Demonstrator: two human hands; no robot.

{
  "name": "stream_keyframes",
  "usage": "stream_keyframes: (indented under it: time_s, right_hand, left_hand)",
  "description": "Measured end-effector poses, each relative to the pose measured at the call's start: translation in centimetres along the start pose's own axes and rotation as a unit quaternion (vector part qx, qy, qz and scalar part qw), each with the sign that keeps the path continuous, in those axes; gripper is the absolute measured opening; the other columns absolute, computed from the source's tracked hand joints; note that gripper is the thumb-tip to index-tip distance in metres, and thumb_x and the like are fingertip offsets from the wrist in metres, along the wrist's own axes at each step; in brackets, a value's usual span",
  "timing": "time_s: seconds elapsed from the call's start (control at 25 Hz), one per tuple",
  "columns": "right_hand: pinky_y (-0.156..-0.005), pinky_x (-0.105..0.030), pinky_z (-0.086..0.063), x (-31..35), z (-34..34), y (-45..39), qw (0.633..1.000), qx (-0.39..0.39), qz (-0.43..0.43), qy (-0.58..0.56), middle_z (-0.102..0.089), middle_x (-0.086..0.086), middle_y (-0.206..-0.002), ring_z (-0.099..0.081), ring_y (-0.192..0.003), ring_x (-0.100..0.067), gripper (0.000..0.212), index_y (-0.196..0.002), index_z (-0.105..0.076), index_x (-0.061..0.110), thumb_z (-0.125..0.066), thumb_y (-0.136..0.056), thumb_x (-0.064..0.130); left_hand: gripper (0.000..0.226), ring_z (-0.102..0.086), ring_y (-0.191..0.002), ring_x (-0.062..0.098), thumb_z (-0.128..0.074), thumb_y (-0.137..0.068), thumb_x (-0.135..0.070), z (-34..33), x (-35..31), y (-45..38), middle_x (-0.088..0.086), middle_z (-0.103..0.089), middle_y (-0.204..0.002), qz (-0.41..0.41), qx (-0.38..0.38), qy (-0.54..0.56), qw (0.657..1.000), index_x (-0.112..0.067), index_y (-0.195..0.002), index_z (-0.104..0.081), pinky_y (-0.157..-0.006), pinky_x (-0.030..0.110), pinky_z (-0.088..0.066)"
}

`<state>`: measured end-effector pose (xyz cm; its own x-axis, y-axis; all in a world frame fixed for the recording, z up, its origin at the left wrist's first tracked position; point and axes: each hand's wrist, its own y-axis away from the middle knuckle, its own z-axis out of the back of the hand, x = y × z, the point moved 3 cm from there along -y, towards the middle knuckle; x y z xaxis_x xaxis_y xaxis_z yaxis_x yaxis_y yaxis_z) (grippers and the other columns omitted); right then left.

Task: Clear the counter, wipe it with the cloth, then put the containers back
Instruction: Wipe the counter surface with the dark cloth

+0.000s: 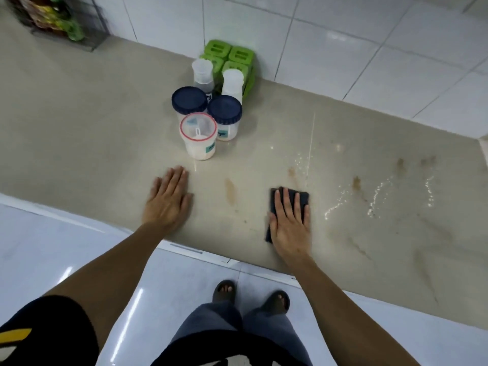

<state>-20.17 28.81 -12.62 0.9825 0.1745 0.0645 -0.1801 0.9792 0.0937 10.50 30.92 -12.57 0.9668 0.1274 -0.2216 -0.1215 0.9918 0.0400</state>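
Observation:
A dark folded cloth (302,197) lies on the beige counter (92,133) near its front edge, and my right hand (289,223) presses flat on it. My left hand (167,200) rests flat and empty on the counter to the left, fingers apart. Behind it stands a cluster of containers: a clear jar with a red-rimmed lid (198,136), two jars with dark blue lids (189,101) (225,109), two white-capped bottles (202,72) (232,81) and a green multi-part box (229,55) against the wall. Brown stains (229,191) and wet streaks (377,196) mark the counter.
A wire rack (60,19) with bottles and packets stands at the far left on the counter. White tiled wall (343,48) runs along the back. The counter's front edge is just below my hands; my feet in sandals (224,290) stand on the glossy floor.

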Motion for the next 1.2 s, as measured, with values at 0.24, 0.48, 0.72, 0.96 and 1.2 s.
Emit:
stream_keyframes:
  time_s: [0.24,0.48,0.72,0.96,1.2]
  right_hand:
    - [-0.121,-0.051,-0.003,-1.5,0.8,-4.3,0.999,0.014,-0.039,-0.014,-0.008,0.006,-0.165,-0.004,-0.152,-0.022,0.061,-0.157,-0.004,0.023,-0.017,-0.099,0.04]
    - [-0.122,-0.048,0.0,10.9,0.8,-8.6,0.994,0.021,0.1,-0.029,-0.007,0.008,-0.164,-0.001,-0.152,-0.022,0.06,-0.156,-0.007,0.024,-0.023,-0.1,0.037]
    - [-0.122,-0.047,-0.009,4.9,0.2,-2.6,0.985,0.012,0.171,0.017,-0.014,0.01,-0.163,-0.01,-0.151,-0.021,0.06,-0.156,-0.014,0.027,-0.023,-0.097,0.038]
    - [-0.122,-0.049,-0.003,7.5,0.7,-9.0,0.996,0.007,0.082,-0.014,-0.009,0.01,-0.164,-0.005,-0.152,-0.022,0.059,-0.156,-0.008,0.027,-0.025,-0.1,0.036]
    - [-0.121,-0.052,-0.011,12.8,-0.7,-0.5,0.977,0.001,0.211,-0.003,-0.018,0.007,-0.163,-0.013,-0.151,-0.026,0.06,-0.155,-0.017,0.024,-0.028,-0.098,0.037]
  left_hand:
    - [0.062,-0.012,-0.15,0.016,-0.02,-0.097,-0.044,-0.6,0.4,0.0,-0.002,-0.019,-0.162,0.001,-0.021,-0.009,1.0,-0.019,-0.153,-0.019,-0.122,0.042,-0.007]
    - [0.062,-0.01,-0.151,0.016,-0.018,-0.097,-0.044,-0.5,0.4,0.2,-0.001,-0.017,-0.162,-0.003,-0.026,-0.012,1.0,-0.017,-0.154,-0.018,-0.123,0.042,-0.007]
    - [0.063,-0.01,-0.151,0.016,-0.015,-0.097,-0.044,-0.4,0.4,0.2,0.0,-0.017,-0.162,0.002,-0.024,-0.01,1.0,-0.017,-0.154,-0.018,-0.123,0.042,-0.007]
    - [0.062,-0.013,-0.15,0.017,-0.019,-0.097,-0.042,-0.3,0.2,0.2,0.001,-0.019,-0.162,0.0,-0.03,-0.005,1.0,-0.015,-0.153,-0.021,-0.123,0.043,-0.009]
    - [0.062,-0.01,-0.151,0.015,-0.017,-0.097,-0.042,-0.3,0.3,0.2,0.0,-0.016,-0.162,-0.001,-0.02,-0.011,1.0,-0.016,-0.154,-0.017,-0.123,0.042,-0.007]
